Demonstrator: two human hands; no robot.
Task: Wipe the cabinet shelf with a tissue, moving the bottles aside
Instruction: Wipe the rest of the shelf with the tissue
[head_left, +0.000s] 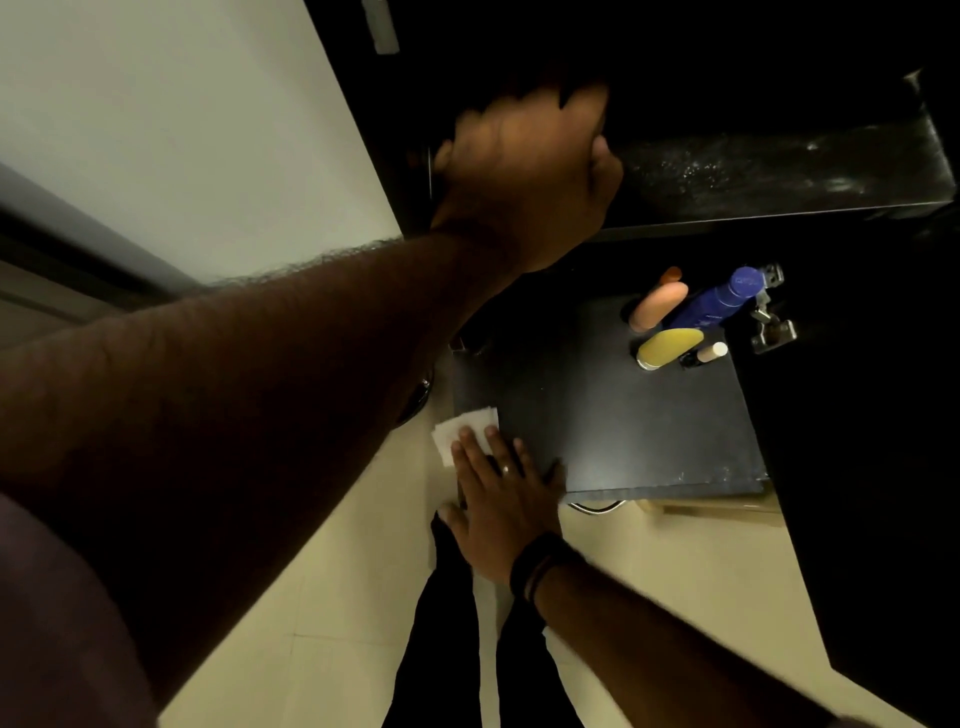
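Observation:
A dark cabinet shelf (613, 426) lies below me. My right hand (501, 499) presses a white tissue (457, 428) flat at the shelf's front left corner, fingers straight. Bottles stand grouped at the shelf's back right: a peach bottle (657, 306), a blue bottle (719, 301), a yellow bottle (667, 348) and a small dark vial with a pale cap (706, 355). My left hand (524, 171) is raised, its fingers curled over the left end of a dusty upper shelf (779, 166).
The open cabinet door (872, 467) stands at the right, with metal hinges (771, 332) beside the bottles. A white wall (182, 130) is on the left. Pale floor tiles (363, 571) and my dark trouser legs (447, 649) are below.

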